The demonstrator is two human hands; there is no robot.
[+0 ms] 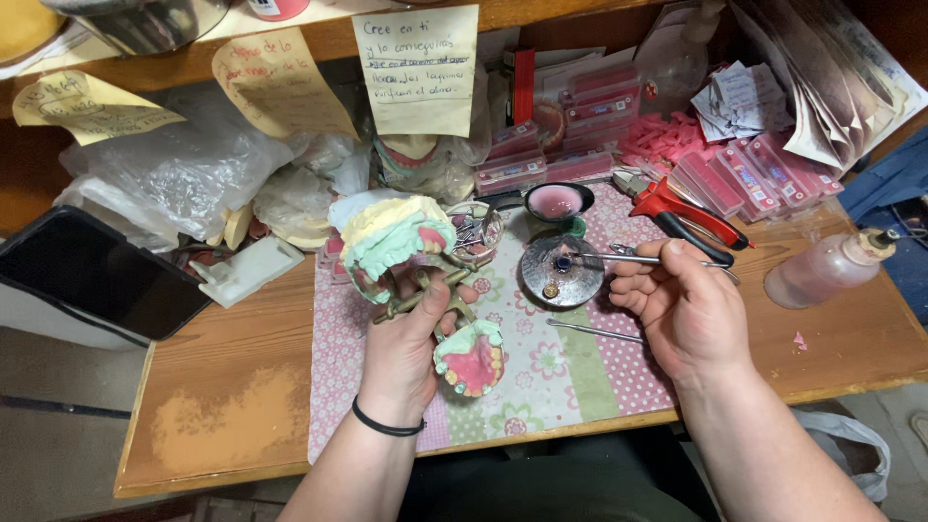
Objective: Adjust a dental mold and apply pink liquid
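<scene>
Red pliers (688,215), pink bottle (824,270), black tablet (92,274), poss. plaster casts (290,208) under plastic.

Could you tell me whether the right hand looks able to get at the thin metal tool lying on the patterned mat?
Probably yes, though not freely: the thin metal tool lies bare on the patterned mat just beside the right hand, with nothing between them, but that hand already holds another metal instrument.

A worn wooden workbench (227,387) carries a patchwork cloth mat (570,372) of pink dotted and floral squares. On the mat lie a round metal dish (559,274), a thin steel probe (592,331) and a small pink-filled rubber bowl (558,202). Red-handled pliers (691,215) overlap the mat's far right edge. A black tablet (92,271) sits at the left, and a cloudy plastic squeeze bottle (829,268) lies at the right.
</scene>
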